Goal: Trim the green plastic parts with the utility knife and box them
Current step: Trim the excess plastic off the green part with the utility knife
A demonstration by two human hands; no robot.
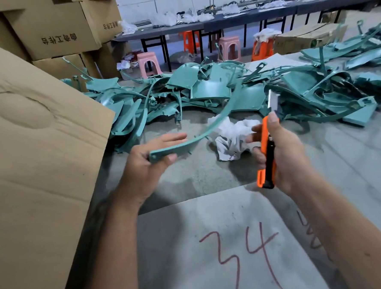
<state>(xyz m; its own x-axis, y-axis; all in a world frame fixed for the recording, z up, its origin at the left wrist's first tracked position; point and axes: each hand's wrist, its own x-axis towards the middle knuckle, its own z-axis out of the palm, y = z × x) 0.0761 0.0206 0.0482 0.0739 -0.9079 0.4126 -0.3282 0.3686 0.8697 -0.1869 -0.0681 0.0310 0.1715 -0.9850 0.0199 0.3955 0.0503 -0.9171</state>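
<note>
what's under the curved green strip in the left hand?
Below the curved green strip, held by the left hand: crumpled white paper on bare concrete floor. Paper hides the floor beneath it.

Concrete floor [209, 176] bears green parts [204, 92] and crumpled paper [231, 139].

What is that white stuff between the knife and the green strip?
In the head view, a crumpled white rag lies on the floor between the green strip in the left hand and the utility knife in the right hand.
</note>
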